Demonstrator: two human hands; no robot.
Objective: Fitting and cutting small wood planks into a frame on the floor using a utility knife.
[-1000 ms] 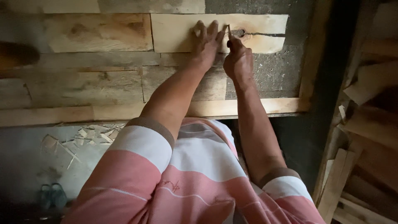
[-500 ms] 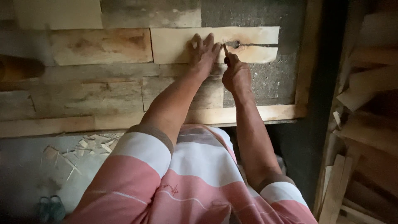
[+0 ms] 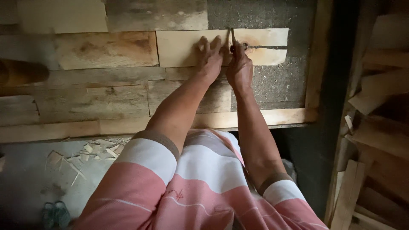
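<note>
A work surface of rough, worn planks (image 3: 106, 102) is seen from above, laid side by side over a dark, gritty board (image 3: 272, 81), with a paler strip of wood (image 3: 264, 117) running along its near edge. To the right, a heap of cut timber offcuts (image 3: 375, 127) is stacked against a dark upright. Below the bench, wood chips (image 3: 85, 153) are scattered on a grey floor, and a pair of sandals (image 3: 54, 213) is seen near the bottom left corner.

A pale, split plank (image 3: 179, 49) is laid across the far part of the surface. It is pressed flat by the left hand (image 3: 209, 59), whose fingers are spread wide over the wood. Just beside it, the right hand (image 3: 239, 68) is closed around a thin pointed tool (image 3: 232, 36), which is held upright at the start of the crack in the plank.

Compared with half a second earlier, both hands are found at the same spot on the plank, and the tool is now held more steeply. The plank is unmoved.
</note>
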